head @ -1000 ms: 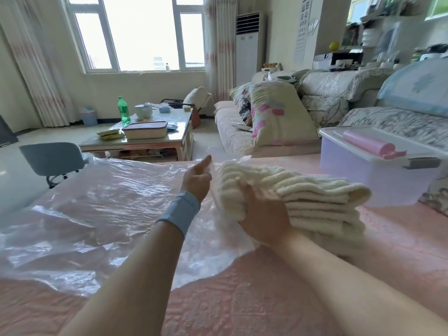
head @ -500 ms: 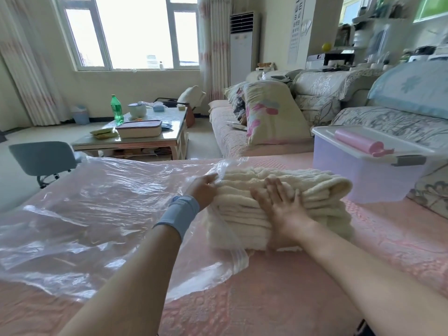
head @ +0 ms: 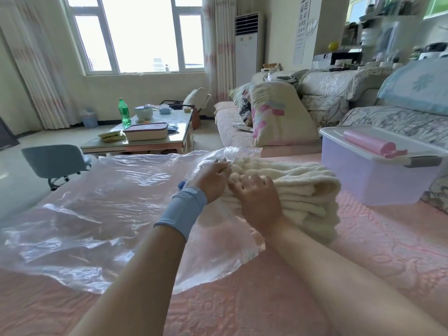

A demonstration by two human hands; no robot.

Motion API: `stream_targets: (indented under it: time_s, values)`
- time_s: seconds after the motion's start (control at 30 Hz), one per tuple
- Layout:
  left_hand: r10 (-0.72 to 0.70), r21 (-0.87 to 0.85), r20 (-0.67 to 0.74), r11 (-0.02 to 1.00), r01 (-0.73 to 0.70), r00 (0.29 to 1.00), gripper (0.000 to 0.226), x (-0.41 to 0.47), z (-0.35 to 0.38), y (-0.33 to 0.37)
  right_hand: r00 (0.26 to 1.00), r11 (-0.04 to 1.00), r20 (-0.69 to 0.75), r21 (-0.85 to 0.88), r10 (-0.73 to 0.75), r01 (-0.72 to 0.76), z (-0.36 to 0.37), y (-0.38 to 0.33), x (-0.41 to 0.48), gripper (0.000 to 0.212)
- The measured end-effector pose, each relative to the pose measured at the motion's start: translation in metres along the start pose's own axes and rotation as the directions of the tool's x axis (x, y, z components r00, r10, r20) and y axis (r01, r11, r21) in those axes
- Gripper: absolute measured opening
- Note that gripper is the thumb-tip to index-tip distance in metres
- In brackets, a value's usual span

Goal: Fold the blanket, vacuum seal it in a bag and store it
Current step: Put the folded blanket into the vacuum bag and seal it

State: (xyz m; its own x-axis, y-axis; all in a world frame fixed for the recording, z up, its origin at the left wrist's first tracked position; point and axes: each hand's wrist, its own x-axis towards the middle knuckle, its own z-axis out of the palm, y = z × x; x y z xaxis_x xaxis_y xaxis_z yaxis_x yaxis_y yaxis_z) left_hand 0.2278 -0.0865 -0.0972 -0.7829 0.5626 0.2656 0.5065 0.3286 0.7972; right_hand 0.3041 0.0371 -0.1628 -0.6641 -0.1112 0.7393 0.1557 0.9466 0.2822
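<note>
Head view: our left hand (head: 213,181) pinches the bag (head: 109,202) against the blanket (head: 304,187); our right hand (head: 258,202) grips the blanket.

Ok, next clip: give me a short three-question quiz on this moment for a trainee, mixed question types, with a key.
1. True or false: the folded blanket lies wholly inside the clear bag.
2. What lies on the lid of the storage box? A) a pair of scissors B) a pink roll C) a red cup
3. Which of the hands pinches the bag's upper edge?
Key: 1. False: most of it shows outside, with only its end at the bag's mouth. 2. B. 3. The left hand; the right hand lies on the blanket.
</note>
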Motion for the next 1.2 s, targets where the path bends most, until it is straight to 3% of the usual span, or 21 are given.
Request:
stream_targets:
  time_s: [0.1, 0.23, 0.3, 0.37, 0.43, 0.47, 0.5, 0.57, 0.63, 0.7, 0.77, 0.87, 0.97, 1.07, 1.13, 1.2]
  values:
    - [-0.006, -0.036, 0.062, 0.999, 0.008, 0.998, 0.031, -0.003, -0.004, 0.004, 0.991, 0.993, 0.067, 0.022, -0.114, 0.113, 0.005, -0.030, 0.011, 0.028]
    - [-0.100, 0.152, 0.198, 0.986, 0.070, 0.975, 0.047, -0.008, -0.003, -0.020, 0.916, 0.970, 0.354, 0.212, -0.191, 0.120, 0.028, -0.035, -0.001, 0.047]
    - [-0.178, 0.260, 0.207, 0.958, 0.122, 0.962, 0.046, -0.011, -0.004, -0.032, 0.907, 0.896, 0.383, 0.443, -0.176, -0.013, 0.034, -0.016, -0.011, 0.072]
    - [-0.184, 0.323, 0.158, 0.938, 0.125, 0.970, 0.045, -0.011, -0.004, -0.038, 0.926, 0.852, 0.371, 0.505, -0.070, -0.138, 0.023, 0.000, -0.018, 0.090]
    - [-0.164, 0.309, 0.118, 0.943, 0.121, 0.979, 0.045, -0.007, -0.003, -0.038, 0.945, 0.886, 0.325, 0.422, 0.048, -0.190, 0.012, 0.014, -0.019, 0.108]
    - [-0.162, 0.323, 0.119, 0.939, 0.116, 0.980, 0.046, -0.005, -0.002, -0.038, 0.913, 0.906, 0.398, 0.351, 0.083, -0.235, 0.009, 0.022, -0.020, 0.122]
    - [-0.158, 0.337, 0.126, 0.935, 0.108, 0.979, 0.047, -0.004, 0.000, -0.038, 0.844, 0.933, 0.528, 0.249, 0.094, -0.260, 0.006, 0.029, -0.022, 0.137]
    - [-0.156, 0.361, 0.143, 0.928, 0.095, 0.977, 0.047, -0.002, 0.004, -0.037, 0.708, 0.986, 0.701, 0.041, 0.089, -0.165, 0.005, 0.037, -0.032, 0.150]
    - [-0.143, 0.366, 0.133, 0.927, 0.085, 0.981, 0.047, -0.002, 0.007, -0.034, 0.671, 0.997, 0.737, -0.051, 0.078, -0.060, 0.009, 0.035, -0.041, 0.143]
    - [-0.123, 0.364, 0.132, 0.929, 0.067, 0.984, 0.046, -0.004, 0.009, -0.029, 0.729, 0.997, 0.680, -0.058, 0.078, -0.052, 0.014, 0.028, -0.044, 0.108]
    - [-0.112, 0.358, 0.148, 0.932, 0.053, 0.983, 0.046, -0.006, 0.010, -0.025, 0.867, 0.998, 0.494, -0.035, 0.061, -0.050, 0.015, 0.026, -0.039, 0.074]
    - [-0.080, 0.343, 0.173, 0.939, 0.016, 0.982, 0.045, -0.006, 0.009, -0.020, 0.963, 0.994, 0.252, 0.023, 0.098, -0.107, 0.016, 0.020, -0.025, 0.053]
    - [-0.023, 0.368, 0.164, 0.929, -0.039, 0.986, 0.042, -0.005, 0.002, -0.012, 0.995, 0.997, 0.075, -0.006, 0.072, -0.072, 0.016, 0.000, -0.002, 0.043]
    - [0.027, 0.344, 0.172, 0.935, -0.086, 0.985, 0.040, -0.007, -0.002, -0.003, 0.997, 0.992, -0.042, -0.108, 0.061, -0.065, 0.011, -0.026, 0.016, 0.008]
    - [0.018, 0.372, 0.162, 0.925, -0.078, 0.987, 0.042, -0.008, -0.003, -0.006, 0.999, 0.992, -0.003, -0.124, 0.032, -0.032, 0.021, -0.041, 0.011, 0.011]
    - [-0.037, 0.414, 0.121, 0.910, -0.017, 0.992, 0.043, -0.010, -0.008, -0.018, 0.994, 0.998, 0.090, 0.030, -0.059, 0.056, 0.040, -0.052, -0.004, 0.041]
